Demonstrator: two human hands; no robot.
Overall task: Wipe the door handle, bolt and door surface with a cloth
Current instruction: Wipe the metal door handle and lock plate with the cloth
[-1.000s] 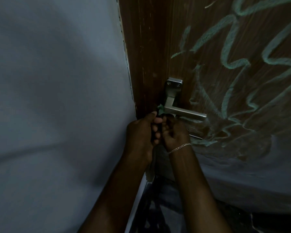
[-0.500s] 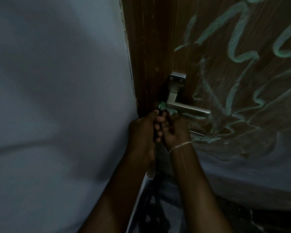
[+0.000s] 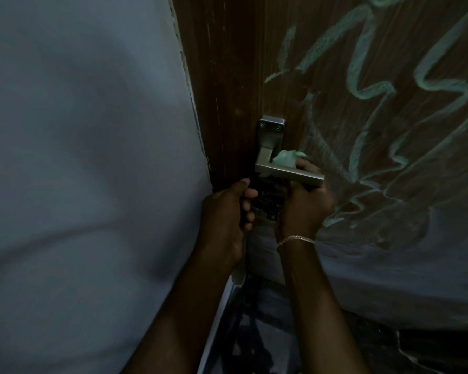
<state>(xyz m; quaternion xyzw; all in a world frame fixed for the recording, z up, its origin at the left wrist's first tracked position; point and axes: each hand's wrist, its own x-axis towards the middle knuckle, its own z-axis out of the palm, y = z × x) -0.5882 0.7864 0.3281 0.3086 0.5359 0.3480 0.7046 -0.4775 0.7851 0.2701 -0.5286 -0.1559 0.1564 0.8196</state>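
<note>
A brown wooden door point(image 3: 322, 63) carries pale green chalk scribbles point(image 3: 368, 76). Its silver lever handle point(image 3: 287, 172) sits on a metal backplate point(image 3: 272, 130) near the door edge. My right hand point(image 3: 305, 203), with a bracelet on the wrist, reaches up behind the lever and presses a pale green cloth point(image 3: 285, 159) onto its top. My left hand point(image 3: 227, 214) grips something dark at the door's edge just below the lever; what it holds is too dark to make out. No bolt can be made out in the dim light.
A grey-white wall point(image 3: 87, 171) fills the left half, close against the door edge. The lower door surface point(image 3: 389, 279) looks pale and smeared. Dark patterned floor point(image 3: 260, 333) shows between my forearms.
My right hand has moved up and to the right, bringing the cloth from the lever's left end, under it, to the top of the lever. My left hand stays at the door edge.
</note>
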